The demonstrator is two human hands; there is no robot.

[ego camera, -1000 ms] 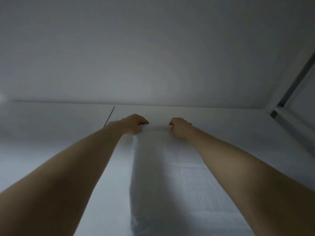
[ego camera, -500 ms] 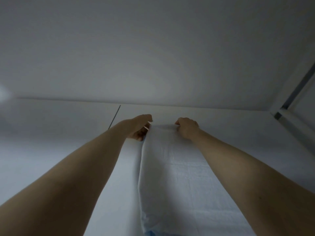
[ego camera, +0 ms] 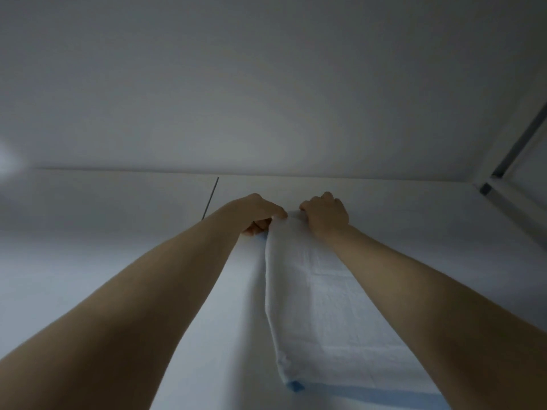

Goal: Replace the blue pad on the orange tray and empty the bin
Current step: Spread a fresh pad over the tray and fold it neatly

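Our left hand (ego camera: pixel 260 216) pinches the upper left corner of the pad (ego camera: pixel 319 315), thumb underneath and fingers on top. Our right hand (ego camera: pixel 325 216) curls its fingers over the same top edge just beside it, so both hands grip the pad with only a small gap between them. Behind them we see a plain white surface (ego camera: pixel 103 255) in dim light, which meets a second white plane at a straight seam (ego camera: pixel 296 174) just above the hands; we cannot tell which is wall and which is ceiling. At the far left edge sits a pale glow (ego camera: pixel 9 161), and a thin dark line (ego camera: pixel 210 198) slants up just left of our left wrist. The pad runs from the hands down toward us as a long folded strip, white quilted side facing us, with a blue band (ego camera: pixel 355 392) across its near end and a sliver of blue under the left hand. Our right forearm crosses in front of the pad and hides its right edge. At the far right stands a white frame with a dark bar (ego camera: pixel 516 146).
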